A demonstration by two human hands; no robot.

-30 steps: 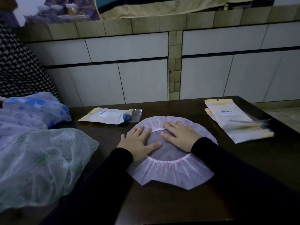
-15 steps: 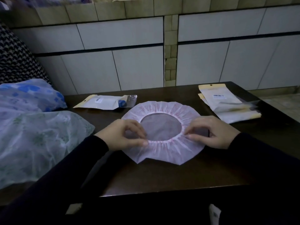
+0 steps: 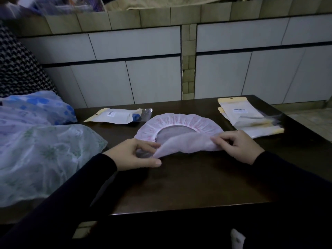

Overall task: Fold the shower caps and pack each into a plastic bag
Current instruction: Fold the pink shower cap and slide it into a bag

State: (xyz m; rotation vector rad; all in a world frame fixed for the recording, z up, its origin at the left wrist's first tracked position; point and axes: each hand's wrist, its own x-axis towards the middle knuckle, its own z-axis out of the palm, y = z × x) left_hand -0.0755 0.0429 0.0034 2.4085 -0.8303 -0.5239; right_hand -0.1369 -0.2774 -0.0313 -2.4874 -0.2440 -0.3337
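A pink shower cap (image 3: 181, 121) lies in the middle of the dark table (image 3: 188, 182), its round elastic opening facing up. Its near half is lifted off the table and turned toward the far half. My left hand (image 3: 138, 155) pinches the cap's left near edge between thumb and fingers. My right hand (image 3: 235, 142) pinches the right near edge. A packed plastic bag (image 3: 118, 115) with a blue cap inside lies behind, to the left. A stack of plastic bags (image 3: 248, 117) with yellow headers lies at the right.
A heap of loose shower caps, blue-flowered (image 3: 37, 108) and green-patterned (image 3: 41, 159), covers the table's left side. A tiled cabinet wall (image 3: 154, 78) stands behind the table. A black-and-white checked cloth (image 3: 16, 69) is at the far left.
The hands went from pressing the flat cap, to pinching its elastic rim at both sides, to lifting the near half up and over toward the far half.
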